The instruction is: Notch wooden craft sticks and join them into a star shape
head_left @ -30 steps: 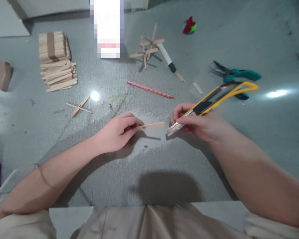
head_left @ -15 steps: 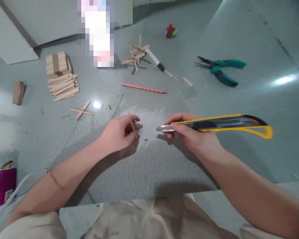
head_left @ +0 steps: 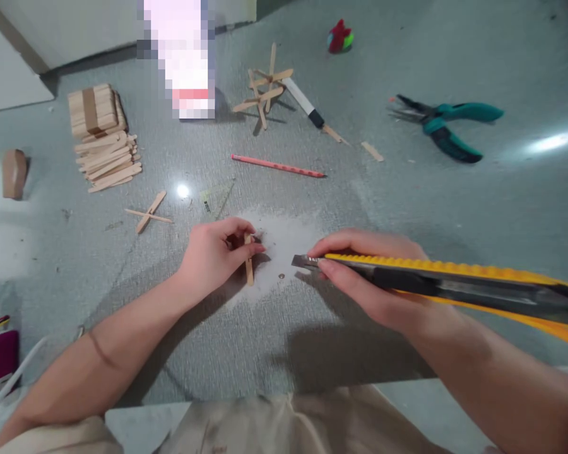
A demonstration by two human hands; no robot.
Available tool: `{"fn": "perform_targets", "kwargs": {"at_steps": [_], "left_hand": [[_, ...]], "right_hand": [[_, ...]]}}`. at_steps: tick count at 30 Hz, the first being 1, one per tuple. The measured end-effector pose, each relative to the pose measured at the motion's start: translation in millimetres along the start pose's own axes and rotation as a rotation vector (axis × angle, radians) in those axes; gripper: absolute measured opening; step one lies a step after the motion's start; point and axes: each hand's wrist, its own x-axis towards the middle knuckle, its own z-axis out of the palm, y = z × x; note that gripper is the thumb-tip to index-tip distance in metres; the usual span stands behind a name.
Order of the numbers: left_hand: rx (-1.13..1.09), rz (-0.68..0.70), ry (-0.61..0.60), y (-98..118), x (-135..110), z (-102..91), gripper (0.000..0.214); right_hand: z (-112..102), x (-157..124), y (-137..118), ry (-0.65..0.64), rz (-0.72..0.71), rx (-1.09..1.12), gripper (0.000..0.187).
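Between the thumb and fingers of my left hand [head_left: 220,249] is a wooden craft stick [head_left: 249,268], its lower end pointing toward me. Part of the stick is hidden by the fingers. My right hand [head_left: 373,271] is closed around a yellow and black utility knife [head_left: 454,284], its short metal blade [head_left: 303,260] pointing left toward the stick but apart from it. A small dark round bit [head_left: 281,276] lies on a patch of white powder [head_left: 288,236] between the hands.
Craft sticks are stacked [head_left: 106,164] at left, near a crossed pair [head_left: 150,213]. A set square [head_left: 216,197], pink pencil [head_left: 279,166], joined sticks [head_left: 262,94] and a white-handled craft knife [head_left: 303,104] lie beyond my hands. Green-handled pliers [head_left: 447,120] rest at right; a purple box [head_left: 2,362] is at lower left.
My left hand has turned, bringing the craft stick upright into view. The utility knife has swung its rear end toward me and looks closer to the camera. The view has shifted slightly.
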Motion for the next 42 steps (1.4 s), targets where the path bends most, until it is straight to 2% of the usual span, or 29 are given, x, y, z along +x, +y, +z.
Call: {"fn": "perform_targets", "kwargs": {"at_steps": [4, 8, 12, 20, 27, 35, 42], "left_hand": [[0.038, 0.046, -0.009, -1, 5, -5.1, 0.015], [0.118, 0.175, -0.07, -2, 10, -10.0, 0.004], [0.115, 0.198, -0.076, -3, 11, -10.5, 0.008], [0.136, 0.231, -0.081, -5, 12, -8.6, 0.009], [0.162, 0.232, -0.112, -5, 15, -10.2, 0.01], [0.208, 0.274, -0.164, -3, 14, -12.9, 0.012], [0.18, 0.357, -0.311, -6, 16, -24.8, 0.014]], "right_hand": [[20, 2, -7, 0.042, -0.059, -0.005, 0.008], [45, 2, 3, 0.109, -0.211, -0.04, 0.013], [56, 3, 11, 0.143, -0.251, -0.042, 0.013], [60, 2, 12, 0.11, -0.326, -0.062, 0.027], [61, 3, 13, 0.108, -0.358, -0.059, 0.022], [62, 1, 14, 0.094, -0.323, -0.048, 0.025], [55, 1, 18, 0.072, -0.329, -0.003, 0.025]]}}
